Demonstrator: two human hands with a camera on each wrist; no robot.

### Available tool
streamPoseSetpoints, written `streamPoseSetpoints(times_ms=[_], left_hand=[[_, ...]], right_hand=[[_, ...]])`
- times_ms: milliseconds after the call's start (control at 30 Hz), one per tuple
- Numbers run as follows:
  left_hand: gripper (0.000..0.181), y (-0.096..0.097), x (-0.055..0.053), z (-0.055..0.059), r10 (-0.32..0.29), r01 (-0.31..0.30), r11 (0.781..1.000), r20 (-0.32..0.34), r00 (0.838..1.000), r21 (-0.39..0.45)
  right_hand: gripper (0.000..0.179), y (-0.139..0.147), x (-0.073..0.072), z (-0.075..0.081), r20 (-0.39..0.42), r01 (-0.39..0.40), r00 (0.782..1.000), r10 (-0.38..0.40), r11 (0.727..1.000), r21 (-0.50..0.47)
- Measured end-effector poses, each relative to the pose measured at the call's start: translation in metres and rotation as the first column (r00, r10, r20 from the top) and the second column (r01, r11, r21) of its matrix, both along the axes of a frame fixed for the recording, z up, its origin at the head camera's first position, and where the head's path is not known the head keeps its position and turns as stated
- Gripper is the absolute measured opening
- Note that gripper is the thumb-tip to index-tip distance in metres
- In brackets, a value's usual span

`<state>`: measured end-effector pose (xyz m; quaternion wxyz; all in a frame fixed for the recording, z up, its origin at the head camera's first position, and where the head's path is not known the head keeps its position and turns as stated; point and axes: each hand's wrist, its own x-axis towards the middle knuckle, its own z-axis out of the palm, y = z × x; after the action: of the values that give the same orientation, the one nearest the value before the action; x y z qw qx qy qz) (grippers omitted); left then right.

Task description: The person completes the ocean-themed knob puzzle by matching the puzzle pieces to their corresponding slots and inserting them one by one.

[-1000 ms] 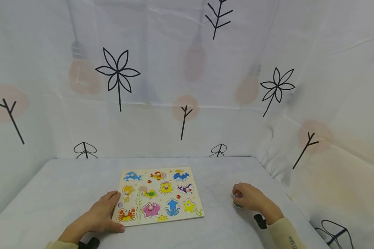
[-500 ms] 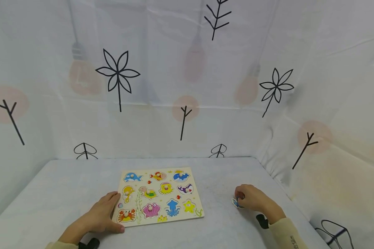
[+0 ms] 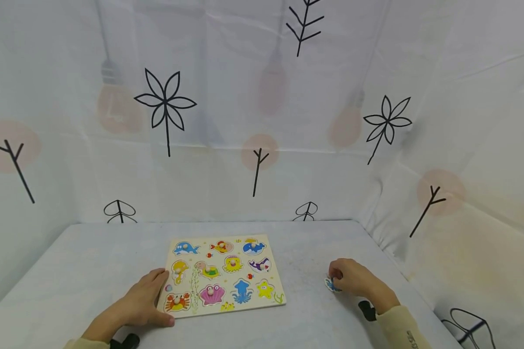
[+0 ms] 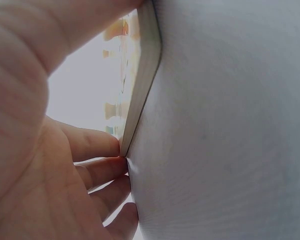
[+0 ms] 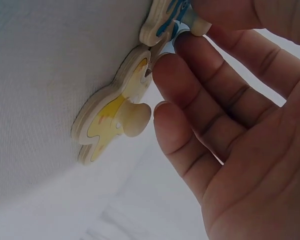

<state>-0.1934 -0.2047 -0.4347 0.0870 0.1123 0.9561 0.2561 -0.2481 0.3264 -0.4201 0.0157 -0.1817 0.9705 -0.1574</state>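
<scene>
A wooden peg puzzle board (image 3: 189, 310) with painted sea animals lies on the table. My left hand (image 3: 141, 299) rests against its near left corner, thumb at the front edge and fingertips along the left side. In the left wrist view, the fingers (image 4: 97, 144) touch the board's edge (image 4: 144, 80). Right of the board, my right hand (image 3: 353, 277) pinches the knob of a blue puzzle piece (image 3: 330, 284), low over the table. The right wrist view shows this blue piece (image 5: 162, 25) beside a yellow puzzle piece (image 5: 107, 122) with a round wooden knob. In the head view, the hand hides the yellow piece.
The white-covered table (image 3: 305, 320) is bordered by a hanging white cloth (image 3: 218, 184) with printed plants and bulbs at the back and sides. Several pieces with knobs, including a crab (image 3: 177, 301) and a shell (image 3: 212, 293), sit in the board.
My right hand has shifted slightly right and toward me, and more of the blue puzzle piece shows beside the fingertips. Over the last half second it stays nearly still. The left hand and board keep their place.
</scene>
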Motion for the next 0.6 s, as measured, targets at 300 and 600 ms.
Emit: streamPoseSetpoints(times_ms=[300,600], left_hand=[[0.122,0.0,0.0,0.0,0.002,-0.002,1.0,0.0,1.0,-0.002],[0.122,0.001,-0.001,0.0,0.008,-0.008,1.0,0.008,1.0,0.0]], right_hand=[[0.015,-0.008,-0.001,0.0,-0.04,-0.026,0.999,0.026,1.0,-0.003],[0.016,-0.024,-0.001,0.0,-0.066,-0.049,0.997,0.05,0.999,0.022]])
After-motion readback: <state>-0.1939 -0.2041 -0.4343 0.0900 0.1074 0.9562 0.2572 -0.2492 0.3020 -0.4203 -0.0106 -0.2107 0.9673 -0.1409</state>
